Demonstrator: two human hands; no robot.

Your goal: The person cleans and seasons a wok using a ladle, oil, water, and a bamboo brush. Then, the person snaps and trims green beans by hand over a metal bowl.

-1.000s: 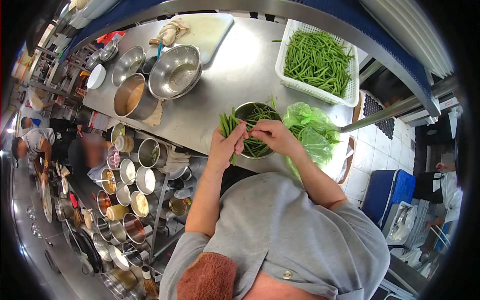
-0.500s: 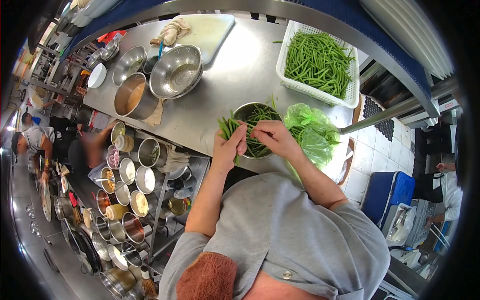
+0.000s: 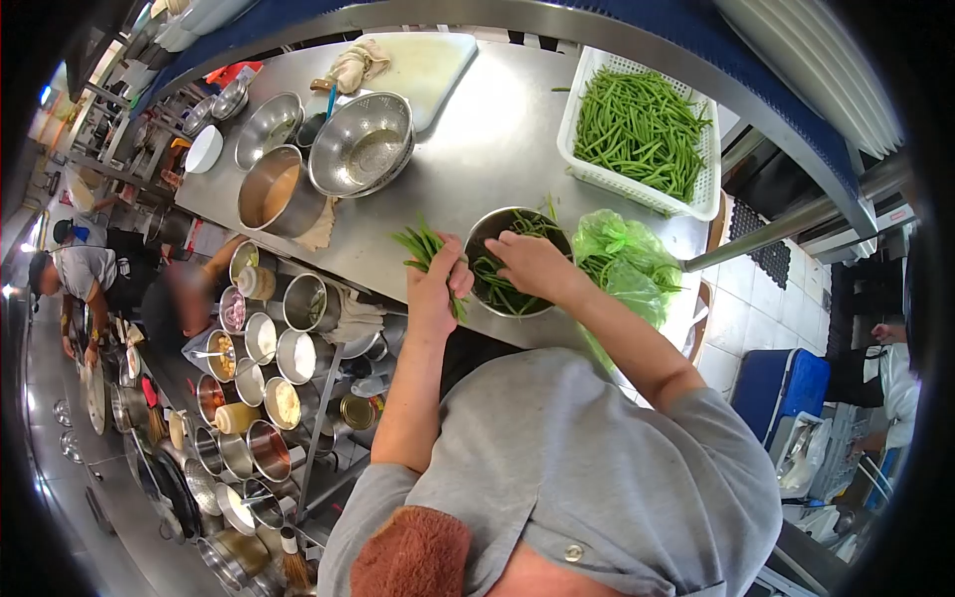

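Note:
My left hand (image 3: 435,289) is closed around a bunch of green beans (image 3: 423,247), left of a steel pot (image 3: 474,224). The beans poke out above and below the fist. Over the pot, my right hand (image 3: 525,266) reaches in with bent fingers a little apart, close to the loose green beans (image 3: 502,298) inside. No bean shows clearly between those fingers. Right of the pot lies a green plastic bag (image 3: 622,239) with more beans in and beside it.
A white basket (image 3: 637,194) heaped with green beans stands at the back right. A colander (image 3: 333,164), a pot of brown liquid (image 3: 249,214) and a cutting board (image 3: 438,65) occupy the left. Another person (image 3: 179,298) is beyond the ingredient containers.
My left hand has moved left, away from the pot, with the beans. My right hand has separated from it and lowered over the pot. The view has shifted slightly.

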